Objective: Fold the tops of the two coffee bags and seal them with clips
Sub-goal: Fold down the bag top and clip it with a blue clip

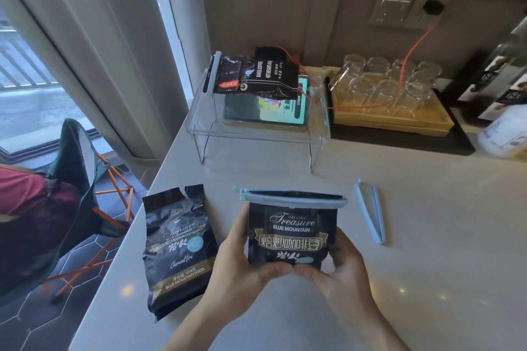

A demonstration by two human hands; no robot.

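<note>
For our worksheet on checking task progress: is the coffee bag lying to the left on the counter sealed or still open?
Open. The left coffee bag lies flat with its torn top unfolded and unclipped; a spare clip lies on the counter.

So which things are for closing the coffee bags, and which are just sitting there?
For the job: black coffee bag held in both hands, pale blue clip across its top, open black coffee bag lying on the counter, spare pale blue clip.

Just sitting there: clear acrylic stand, glass cups, wooden tray.
</note>
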